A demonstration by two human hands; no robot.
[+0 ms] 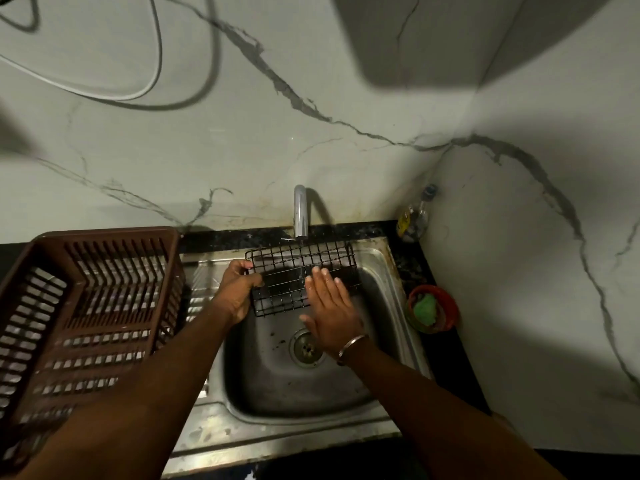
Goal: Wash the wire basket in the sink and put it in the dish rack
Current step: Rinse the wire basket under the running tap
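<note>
Brown slatted plastic dish rack (86, 306): stands on the counter at 9 o'clock from the basin, beside the sink's draining board.

White cable (152, 64): loops on the marble-look wall at 11 o'clock from the tap.

Left hand (239, 292): at the basin's 10 o'clock edge; fingers curled round the left rim wire of the basket, gripping it.

Black rectangular wire-grid basket (298, 271): held over the basin at 12 o'clock from the drain, directly under the tap spout and tilted, with its far edge higher. It is not in the rack.

Curved chrome tap (300, 213): rises at the sink's back edge; a thin stream of water falls onto the mesh.

Stainless steel sink (277, 393): one basin with a round drain (306, 348) in the floor.

Right hand (329, 306): palm down, fingers straight and close together, the fingertips lying on the basket's mesh at 1 o'clock from the drain. A metal bangle (351, 348) sits on the wrist.

Clear bottle with yellow label (414, 220): in the counter corner at 1 o'clock from the basin.

Red round bowl (446, 306): on the counter at 3 o'clock, holding a green scrubber (426, 308).
</note>
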